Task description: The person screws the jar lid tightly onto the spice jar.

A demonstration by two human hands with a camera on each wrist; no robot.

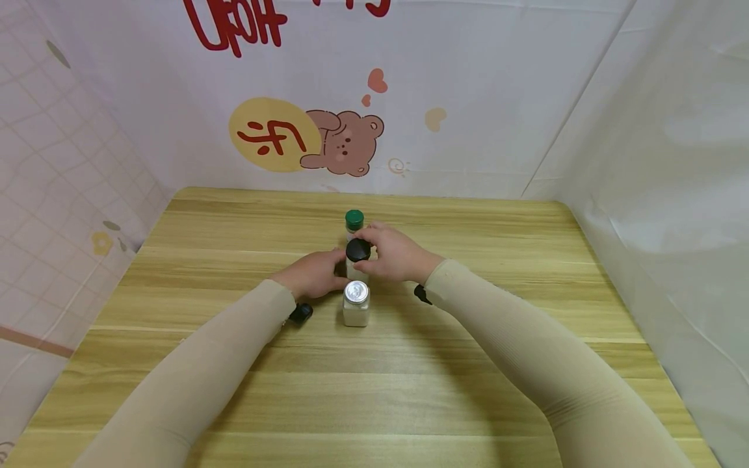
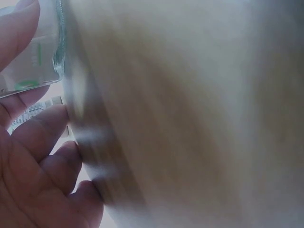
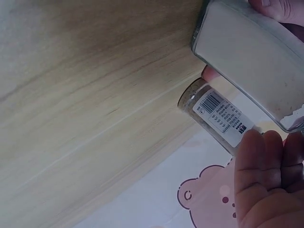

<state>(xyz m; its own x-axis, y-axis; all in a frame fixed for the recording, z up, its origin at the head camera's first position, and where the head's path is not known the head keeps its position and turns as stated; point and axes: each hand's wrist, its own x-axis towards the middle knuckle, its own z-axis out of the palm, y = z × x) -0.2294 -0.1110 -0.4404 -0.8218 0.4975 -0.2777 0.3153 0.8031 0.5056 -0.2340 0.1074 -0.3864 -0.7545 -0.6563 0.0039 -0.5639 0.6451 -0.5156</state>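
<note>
Three containers stand in a row on the table. In the middle is a square glass jar (image 3: 242, 57) with pale contents and a black cap (image 1: 358, 249). My right hand (image 1: 398, 253) pinches that cap between thumb and fingers. From the other side, my left hand (image 1: 316, 273) grips the jar's glass body, its thumb across the glass (image 2: 45, 61) in the left wrist view. Just in front stands a silver-lidded jar (image 1: 356, 312) with pale contents. Behind is a green-capped spice bottle (image 1: 354, 220); its barcode label (image 3: 221, 114) shows in the right wrist view.
The wood-grain table (image 1: 363, 403) ends at a white backdrop (image 1: 468, 97) printed with a bear (image 1: 351, 143). White sheeting (image 1: 661, 169) hangs along the right side. Black wrist cameras (image 1: 301, 313) sit below both wrists.
</note>
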